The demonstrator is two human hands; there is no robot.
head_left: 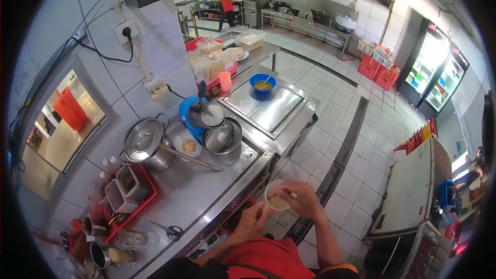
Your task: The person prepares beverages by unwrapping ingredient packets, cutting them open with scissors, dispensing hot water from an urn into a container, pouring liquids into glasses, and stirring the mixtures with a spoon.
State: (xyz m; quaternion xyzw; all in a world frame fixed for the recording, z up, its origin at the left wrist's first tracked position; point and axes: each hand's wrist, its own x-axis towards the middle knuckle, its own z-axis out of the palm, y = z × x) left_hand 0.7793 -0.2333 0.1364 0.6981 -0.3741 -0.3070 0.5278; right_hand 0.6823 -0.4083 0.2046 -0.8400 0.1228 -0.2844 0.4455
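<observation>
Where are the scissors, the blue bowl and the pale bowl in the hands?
Scissors [168, 229]: head view, where blades meet handles.
Blue bowl [262, 91]: head view, near wall.
Pale bowl [278, 208]: head view, lower rim.

No legible text or labels anywhere

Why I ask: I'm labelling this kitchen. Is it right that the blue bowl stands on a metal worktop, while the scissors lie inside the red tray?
Not quite: the scissors lie outside the red tray, on the metal counter, as the head view shows. The blue bowl does stand on a metal worktop.
</observation>
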